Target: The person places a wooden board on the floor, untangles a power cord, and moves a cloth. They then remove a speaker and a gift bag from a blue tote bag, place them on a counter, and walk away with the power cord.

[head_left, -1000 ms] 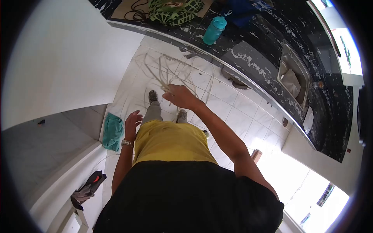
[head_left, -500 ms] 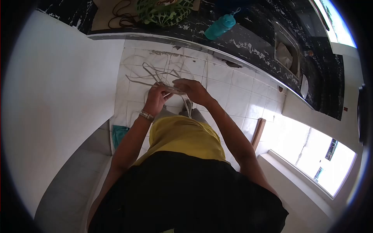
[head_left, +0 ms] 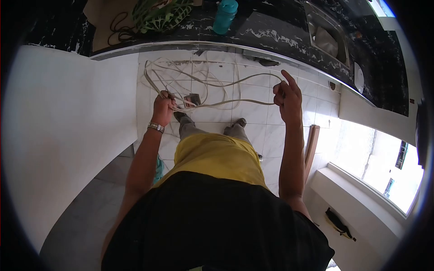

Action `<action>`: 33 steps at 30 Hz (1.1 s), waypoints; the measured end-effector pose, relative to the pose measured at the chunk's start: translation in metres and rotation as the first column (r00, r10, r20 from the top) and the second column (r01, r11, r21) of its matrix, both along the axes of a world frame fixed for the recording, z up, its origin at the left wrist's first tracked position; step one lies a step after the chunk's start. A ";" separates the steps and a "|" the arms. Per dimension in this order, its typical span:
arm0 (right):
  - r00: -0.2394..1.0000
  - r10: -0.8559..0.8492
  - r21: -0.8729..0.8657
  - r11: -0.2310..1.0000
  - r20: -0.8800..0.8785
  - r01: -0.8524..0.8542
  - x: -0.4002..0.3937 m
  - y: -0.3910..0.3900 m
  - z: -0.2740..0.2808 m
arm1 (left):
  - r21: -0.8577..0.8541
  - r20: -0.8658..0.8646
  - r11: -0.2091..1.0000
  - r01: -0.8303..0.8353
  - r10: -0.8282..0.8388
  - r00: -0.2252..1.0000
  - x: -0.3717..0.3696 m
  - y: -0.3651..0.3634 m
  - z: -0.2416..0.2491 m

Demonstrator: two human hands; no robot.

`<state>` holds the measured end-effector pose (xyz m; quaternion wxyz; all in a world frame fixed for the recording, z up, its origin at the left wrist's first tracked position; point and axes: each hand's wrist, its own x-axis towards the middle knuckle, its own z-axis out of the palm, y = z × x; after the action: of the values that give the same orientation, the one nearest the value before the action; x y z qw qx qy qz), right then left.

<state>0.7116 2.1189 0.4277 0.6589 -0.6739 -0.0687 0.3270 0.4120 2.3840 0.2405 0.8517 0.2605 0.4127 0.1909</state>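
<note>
A pale cable (head_left: 251, 101) runs in long loops between my two hands, above the tiled floor. My left hand (head_left: 163, 108), with a metal watch at its wrist, is closed round several strands of it. Out to the right, my right hand (head_left: 288, 97) is curled round the end of a stretched loop, its index finger pointing up. More loops hang beyond my left hand. A small box-like object (head_left: 193, 99) shows just right of my left hand; whether it hangs or lies on the floor I cannot tell.
A black marbled counter (head_left: 253, 40) crosses the top, bearing a teal bottle (head_left: 224, 17), a green woven leafy item (head_left: 160, 17), dark cord and a sink (head_left: 327, 38). My feet are on the tiles. A brown wooden bar (head_left: 311, 147) leans at the right.
My hands have moved apart, the right one far to the right, stretching a loop of cable between them. The view has shifted, and the small box-like object and my feet now show.
</note>
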 end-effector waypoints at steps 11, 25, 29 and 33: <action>0.664 0.555 -0.188 0.819 0.501 -0.543 0.032 -0.044 -0.074 | -0.046 0.076 0.991 -0.125 0.129 0.989 0.090 -0.142 0.101; 0.303 0.620 -0.558 0.784 0.723 -0.271 0.063 -0.071 -0.055 | -0.225 0.333 0.964 -0.145 0.216 0.918 0.144 -0.175 0.149; 0.810 0.033 0.019 0.998 0.586 -0.054 0.057 -0.084 -0.049 | -0.216 0.333 0.968 -0.128 0.196 0.922 0.159 -0.164 0.154; 0.923 0.233 -0.268 0.951 0.306 -0.152 0.062 -0.102 -0.088 | -0.249 0.374 0.965 -0.085 0.177 0.910 0.163 -0.149 0.168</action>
<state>0.7739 2.0165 0.3399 0.5159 -0.7840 -0.2057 0.2774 0.5754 2.2352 0.4086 0.9264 0.0891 0.2690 0.2479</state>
